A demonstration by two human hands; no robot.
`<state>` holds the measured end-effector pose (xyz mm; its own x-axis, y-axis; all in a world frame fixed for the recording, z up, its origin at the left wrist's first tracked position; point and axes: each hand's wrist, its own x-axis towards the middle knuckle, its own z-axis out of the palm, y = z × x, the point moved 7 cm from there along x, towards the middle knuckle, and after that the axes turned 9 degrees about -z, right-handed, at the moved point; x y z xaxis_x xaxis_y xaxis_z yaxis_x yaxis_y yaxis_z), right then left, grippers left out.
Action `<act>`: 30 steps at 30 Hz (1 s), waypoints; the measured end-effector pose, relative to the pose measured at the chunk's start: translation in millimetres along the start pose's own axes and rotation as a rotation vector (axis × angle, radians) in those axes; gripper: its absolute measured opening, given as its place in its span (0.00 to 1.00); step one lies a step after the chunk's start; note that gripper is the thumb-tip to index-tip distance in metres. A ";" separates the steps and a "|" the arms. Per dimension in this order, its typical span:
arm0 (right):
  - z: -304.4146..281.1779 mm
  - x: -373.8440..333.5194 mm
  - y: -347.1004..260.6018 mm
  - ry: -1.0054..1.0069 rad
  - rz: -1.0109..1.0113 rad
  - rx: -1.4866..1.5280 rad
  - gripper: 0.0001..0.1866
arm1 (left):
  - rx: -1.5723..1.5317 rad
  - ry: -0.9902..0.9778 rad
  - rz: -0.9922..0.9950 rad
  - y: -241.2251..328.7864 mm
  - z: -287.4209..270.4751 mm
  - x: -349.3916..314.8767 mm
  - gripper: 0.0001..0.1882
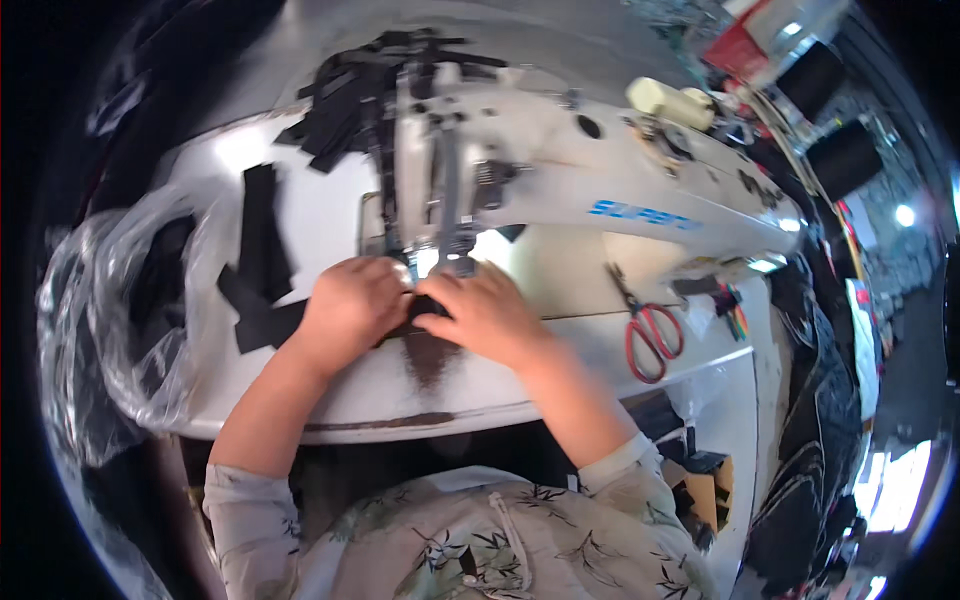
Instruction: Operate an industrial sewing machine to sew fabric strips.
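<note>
Under the needle end of a white sewing machine (pixel 560 170), my two hands work close together at a small black piece of fabric (pixel 425 308). My left hand (pixel 352 308) has its fingers curled down on the fabric, closed at its left edge. From the right, my right hand (pixel 487 314) pinches the same piece between thumb and fingers. My hands cover most of the piece, so its full shape is hidden. Beside my left wrist lie black fabric strips (pixel 263 235), some crossing each other. The needle and presser foot are blurred.
Red-handled scissors (pixel 652 342) lie right of my right hand. Behind the machine head sits a heap of black strips (pixel 345 95). Clear plastic bags (pixel 140 330) hang over the table's left side. An open cardboard box (pixel 705 492) stands below at right; dark garments (pixel 800 480) pile beyond.
</note>
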<state>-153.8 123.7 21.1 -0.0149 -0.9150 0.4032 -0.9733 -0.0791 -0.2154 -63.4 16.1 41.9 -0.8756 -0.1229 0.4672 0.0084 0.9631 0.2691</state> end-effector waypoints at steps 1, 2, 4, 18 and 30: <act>0.2 1.1 -0.8 0.073 -0.041 -0.042 0.17 | -0.091 0.004 -0.065 -5.0 -2.6 4.6 0.08; 4.3 2.3 -1.7 0.143 -0.084 -0.084 0.16 | -0.140 0.011 -0.059 -6.9 -4.4 5.0 0.08; 8.1 5.5 -5.5 0.250 -0.118 -0.108 0.14 | -0.110 -0.042 -0.124 -9.2 -6.5 2.8 0.06; 4.5 8.5 -8.6 0.289 -0.023 0.106 0.08 | 0.068 -0.035 -0.011 -2.9 -3.4 -6.8 0.08; 17.2 15.3 14.7 -0.068 0.462 0.340 0.12 | -0.127 -0.037 -0.083 -6.0 -6.9 -1.3 0.11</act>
<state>-164.3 101.8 8.7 -0.3950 -0.9073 0.1441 -0.7409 0.2218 -0.6339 -59.0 8.8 45.5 -0.8929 -0.1894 0.4085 -0.0054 0.9117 0.4108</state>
